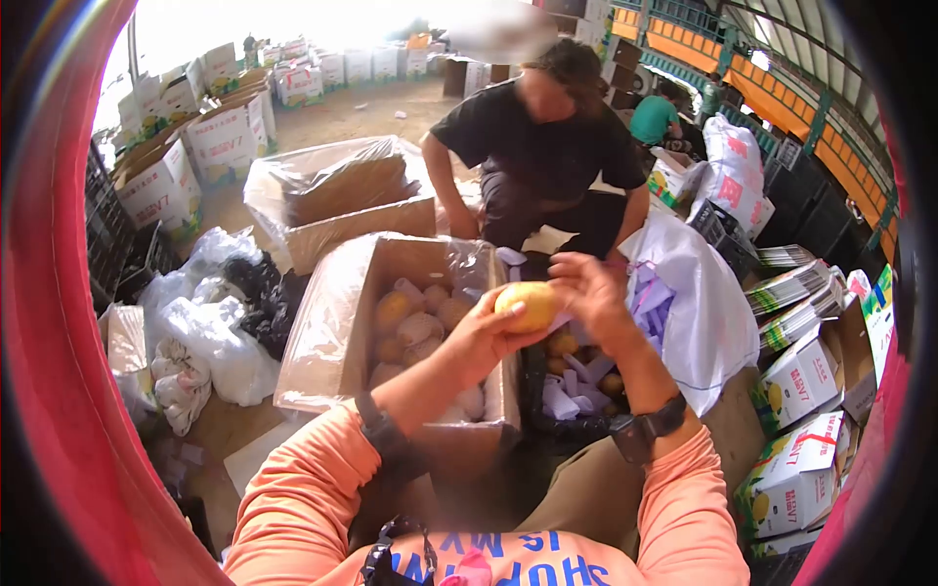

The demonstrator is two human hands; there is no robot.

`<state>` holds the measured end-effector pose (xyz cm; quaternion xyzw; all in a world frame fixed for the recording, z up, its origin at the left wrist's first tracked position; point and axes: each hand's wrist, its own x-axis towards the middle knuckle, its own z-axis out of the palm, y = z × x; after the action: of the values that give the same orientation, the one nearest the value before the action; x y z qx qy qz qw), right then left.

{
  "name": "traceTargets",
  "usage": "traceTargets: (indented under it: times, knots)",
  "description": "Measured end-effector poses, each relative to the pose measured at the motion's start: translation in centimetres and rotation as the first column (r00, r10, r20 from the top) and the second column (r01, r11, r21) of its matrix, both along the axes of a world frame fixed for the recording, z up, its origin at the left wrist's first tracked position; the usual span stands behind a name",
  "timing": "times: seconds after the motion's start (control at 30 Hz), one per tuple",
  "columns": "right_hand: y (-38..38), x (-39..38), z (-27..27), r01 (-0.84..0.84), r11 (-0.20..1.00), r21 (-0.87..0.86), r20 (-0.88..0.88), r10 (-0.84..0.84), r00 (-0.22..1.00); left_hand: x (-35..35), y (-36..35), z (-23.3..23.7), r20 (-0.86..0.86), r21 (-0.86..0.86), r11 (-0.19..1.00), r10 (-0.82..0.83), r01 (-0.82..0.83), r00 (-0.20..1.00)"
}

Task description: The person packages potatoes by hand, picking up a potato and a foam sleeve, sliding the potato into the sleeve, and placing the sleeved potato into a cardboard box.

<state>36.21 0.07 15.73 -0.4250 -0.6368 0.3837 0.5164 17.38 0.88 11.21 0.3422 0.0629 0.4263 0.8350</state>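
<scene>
My left hand (pixel 485 332) is closed around a rounded yellow fruit (pixel 529 307), with the thumb across its near side. Just right of the fruit, my right hand (pixel 595 305) is raised with bent, spread fingers and seems to hold nothing. Below my left arm, a cardboard box (pixel 327 332) lined with clear plastic contains several fruits, some in white foam nets (pixel 420 330). Under my right hand, a black crate (pixel 532 386) holds more yellow fruits and loose pale foam sleeves (pixel 576 398).
A person in black (pixel 547 146) sits opposite, behind the boxes. A white sack (pixel 713 313) of pale purple sleeves stands at right. Another lined box (pixel 352 230) lies beyond; plastic bags (pixel 215 332) heap at left. Printed cartons (pixel 796 479) line the right side.
</scene>
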Motion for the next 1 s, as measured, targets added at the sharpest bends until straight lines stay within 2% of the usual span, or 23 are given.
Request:
traceTargets:
  times: [0.07, 0.1, 0.13, 0.17, 0.2, 0.23, 0.3, 0.33, 0.4, 0.43, 0.47, 0.5, 0.53, 0.6, 0.63, 0.67, 0.73, 0.8, 0.83, 0.9, 0.93, 0.97, 1.0]
  knots:
    - [0.6, 1.1, -1.2, 0.248, 0.948, -0.198, -0.088, -0.269, 0.959, -1.7, 0.1, 1.0, -0.016, 0.051, 0.999, 0.014, -0.013, 1.0]
    - [1.1, 1.5, -3.5, 0.191, 0.962, -0.193, -0.025, -0.2, 0.98, -2.5, 0.2, 0.9, 0.012, 0.047, 0.998, -0.049, 0.048, 0.999]
    - [0.2, -0.1, -3.2, -0.098, 0.932, -0.35, -0.279, -0.004, 0.96, -3.1, 0.5, 0.5, 0.044, 0.035, 0.993, -0.117, 0.116, 0.992]
    - [-0.3, -1.4, -3.7, -0.42, 0.829, -0.369, -0.543, 0.175, 0.821, -3.4, 0.1, 0.9, 0.04, 0.036, 0.99, -0.136, 0.134, 0.99]
    - [-1.2, -1.9, -4.2, -0.538, 0.75, -0.384, -0.648, 0.196, 0.736, -3.6, -0.5, 1.2, 0.039, 0.026, 0.987, -0.161, 0.16, 0.986]
    - [-1.8, -2.4, -3.9, -0.482, 0.869, -0.113, -0.06, 0.479, 0.876, -4.0, -0.6, 0.9, -0.014, 0.062, 0.984, -0.165, 0.165, 0.986]
    - [-2.3, -3.3, -2.9, -0.447, 0.882, -0.15, -0.306, 0.388, 0.869, -4.7, -0.1, 0.9, -0.038, 0.106, 0.978, -0.178, 0.181, 0.983]
    - [-2.2, -3.5, -3.3, -0.48, 0.877, 0.024, -0.327, 0.461, 0.825, -5.0, 0.1, 1.1, -0.006, 0.108, 0.976, -0.191, 0.19, 0.982]
    - [-0.7, -3.0, -3.4, -0.647, 0.762, -0.012, -0.648, 0.487, 0.585, -5.4, 0.7, 1.2, 0.103, 0.208, 0.93, -0.331, 0.305, 0.938]
    - [-0.5, -3.0, -3.1, -0.427, 0.903, -0.05, -0.474, 0.355, 0.806, -5.8, 0.2, 1.9, -0.06, -0.04, 0.99, -0.135, 0.132, 0.989]
    - [-0.3, -3.2, -2.8, -0.181, 0.983, -0.036, -0.276, 0.165, 0.947, -6.5, -0.1, 2.8, -0.054, 0.072, 0.995, -0.069, 0.073, 0.996]
    - [-0.7, -3.1, -2.6, 0.002, 0.999, 0.047, -0.061, 0.001, 0.998, -6.4, 0.7, 2.3, -0.382, 0.166, 0.978, 0.178, -0.122, 0.907]
    - [-2.8, -5.5, 0.1, -0.025, 0.999, 0.034, -0.094, 0.028, 0.995, -6.3, 1.7, 1.5, -0.632, 0.32, 0.911, 0.409, -0.258, 0.659]
    - [-2.9, -5.9, -1.4, -0.163, 0.986, 0.024, 0.268, 0.151, 0.952, -7.1, 3.1, -1.9, -0.625, 0.597, 0.759, 0.643, -0.26, 0.443]
    - [-2.9, -6.2, -2.1, -0.2, 0.951, 0.236, 0.347, 0.11, 0.932, -8.4, 4.8, -3.2, -0.797, 0.531, 0.835, 0.55, -0.147, 0.247]
    - [-3.1, -6.0, -1.9, -0.229, 0.944, 0.238, 0.422, 0.112, 0.899, -9.9, 6.0, -4.9, -0.794, 0.607, 0.794, 0.607, -0.028, 0.021]
    - [-2.6, -3.9, -2.4, -0.284, 0.947, 0.151, 0.534, 0.164, 0.83, -12.5, 7.6, -7.2, -0.774, 0.632, 0.775, 0.632, 0.019, -0.033]
    - [-2.1, -1.5, -3.1, -0.189, 0.982, -0.017, 0.572, 0.165, 0.804, -14.2, 8.3, -8.3, -0.759, 0.506, 0.789, 0.599, 0.349, -0.255]
    - [-1.9, -0.4, -3.5, -0.148, 0.985, -0.088, 0.605, 0.171, 0.778, -14.5, 8.3, -9.0, -0.766, 0.495, 0.795, 0.589, 0.35, -0.257]
    - [-1.5, 1.1, -4.9, -0.085, 0.991, -0.1, 0.569, 0.127, 0.812, -14.5, 8.5, -10.2, -0.88, 0.225, 0.829, 0.399, 0.513, -0.259]
    - [-1.4, 1.8, -5.2, -0.066, 0.989, -0.134, 0.574, 0.132, 0.808, -14.9, 9.0, -12.1, -0.934, -0.002, 0.843, 0.191, 0.539, -0.303]
    - [-1.3, 2.1, -5.4, -0.051, 0.989, -0.141, 0.577, 0.124, 0.807, -15.5, 8.6, -14.5, -0.861, -0.022, 0.676, 0.362, 0.736, -0.358]
    - [-1.3, 2.5, -5.5, -0.075, 0.973, -0.217, 0.592, 0.192, 0.783, -15.4, 8.5, -16.0, -0.853, -0.231, 0.524, 0.296, 0.82, -0.43]
